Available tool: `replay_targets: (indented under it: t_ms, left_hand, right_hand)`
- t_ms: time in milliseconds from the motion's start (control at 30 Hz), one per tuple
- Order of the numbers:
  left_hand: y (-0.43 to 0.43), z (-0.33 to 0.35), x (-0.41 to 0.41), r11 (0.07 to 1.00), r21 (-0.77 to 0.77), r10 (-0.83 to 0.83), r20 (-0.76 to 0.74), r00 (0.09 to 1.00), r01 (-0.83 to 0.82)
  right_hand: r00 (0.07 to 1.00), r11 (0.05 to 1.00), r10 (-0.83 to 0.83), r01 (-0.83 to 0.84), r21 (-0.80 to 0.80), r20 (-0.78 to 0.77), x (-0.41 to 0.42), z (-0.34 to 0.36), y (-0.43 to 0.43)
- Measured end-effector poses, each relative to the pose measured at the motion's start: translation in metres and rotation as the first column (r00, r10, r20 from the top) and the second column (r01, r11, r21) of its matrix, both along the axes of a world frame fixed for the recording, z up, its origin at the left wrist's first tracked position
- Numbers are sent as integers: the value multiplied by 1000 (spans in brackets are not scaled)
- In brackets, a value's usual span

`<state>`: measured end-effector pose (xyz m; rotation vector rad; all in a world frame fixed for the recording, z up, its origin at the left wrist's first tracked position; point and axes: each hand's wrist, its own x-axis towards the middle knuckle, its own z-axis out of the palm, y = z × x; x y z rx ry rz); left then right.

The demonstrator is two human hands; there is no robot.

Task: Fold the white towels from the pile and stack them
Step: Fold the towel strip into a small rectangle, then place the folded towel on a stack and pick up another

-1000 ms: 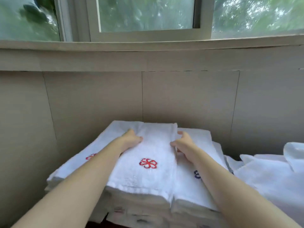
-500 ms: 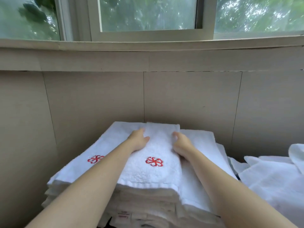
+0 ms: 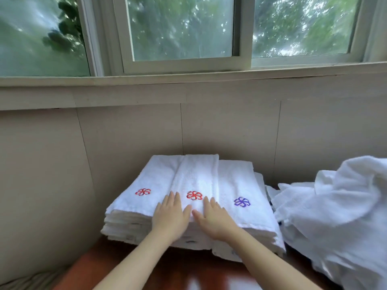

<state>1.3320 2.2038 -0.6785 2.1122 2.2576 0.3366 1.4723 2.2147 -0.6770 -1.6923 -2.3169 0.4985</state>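
Pressing down on the near end of the top folded towel [image 3: 196, 176], both hands lie flat with fingers straight and close together. The left hand [image 3: 170, 215] is just left of the towel's red emblem [image 3: 194, 195], and the right hand [image 3: 214, 217] is just below and right of it, thumbs nearly meeting. That towel lies as a narrow strip along the middle of the stack [image 3: 129, 225]. It overlaps a folded towel with another red emblem [image 3: 142, 191] on its left and one with a purple emblem [image 3: 241, 201] on its right. The stack, many layers deep, sits on a reddish-brown surface [image 3: 100, 266], its far end close to the wall [image 3: 125, 139] under the window [image 3: 180, 28]. The pile [image 3: 339, 216] of unfolded white towels slumps just right of the stack; whether the two touch I cannot tell.

The step in hand looks like settling this towel in place. To do it well, the palms should stay flat and smooth outward along its length, so wrinkles leave without dragging the cloth and shifting the towels beneath. Its near edge should line up with the front edges below. The lower layers at the right front jut out unevenly, so a light squaring-up there would help before the next towel is taken from the pile.
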Motion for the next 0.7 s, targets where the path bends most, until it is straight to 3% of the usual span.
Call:
replay_targets:
  t_ms: [67,200,467,700]
  left_hand:
    - [-27,1,8,1000,-1,7,-59,998,-7]
    - [-70,13,29,989,-144,-65,-179,982,40]
    - [-114,49,98,960,-212,-211,-115,971,183]
    - [-112,59,189,931,-161,-337,-40,941,327]
  right_hand:
    - [1000,998,23,-23,-64,8,8,11,-26]
    - [997,982,45,-55,-182,-55,48,40,-66]
    - [989,976,-147,142,-162,-22,171,56,-126]
    - [902,909,-416,411,-65,-114,294,61,-156]
